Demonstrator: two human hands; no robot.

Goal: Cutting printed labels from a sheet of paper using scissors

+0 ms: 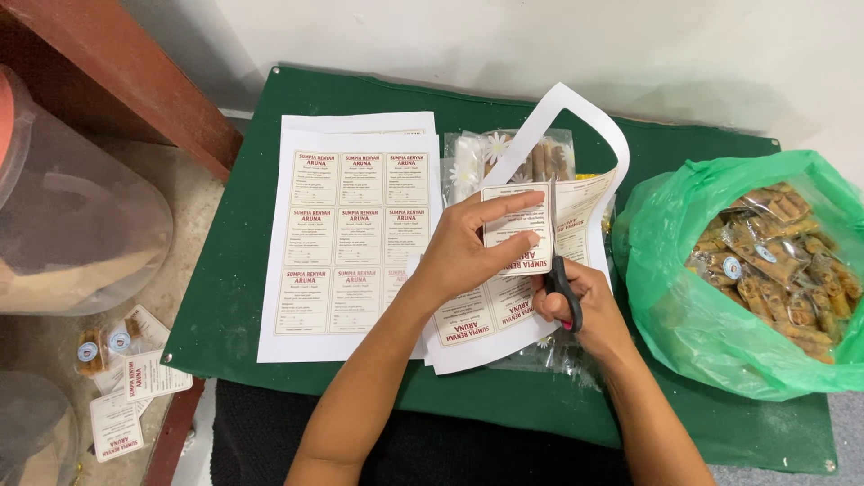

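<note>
Landmark: the green bench mat (270, 297); every place below is told from it.
Off its left edge: two clear plastic jars (72, 225) sit on the floor, and below them a few loose cut labels (135, 396) lie beside what looks like two small snack packets.
On its left half: a full label sheet (351, 243) lies flat, nine printed labels in a three-by-three grid, with the edge of at least one more sheet peeking out above it.
At its middle: the left hand (463, 256) pinches the partly cut label sheet (504, 306), thumb and fingers clamped on the label being freed.
Just right of that: the right hand (589, 310) is clenched through the handles of one pair of black scissors (560, 274), blades in the paper beside the left fingertips.
Above the hands: a curling white offcut strip (585, 126) arches over clear snack packets (513, 157), their count unclear.
On its right edge: one green plastic bag (720, 297) gapes open, stuffed with wrapped snack packs (774, 261), too many to count.
Risk: with fingertips so near the blades, a hasty snip could nick them.
Risk: the lifted sheet bends, so the cut may wander into the print.
</note>
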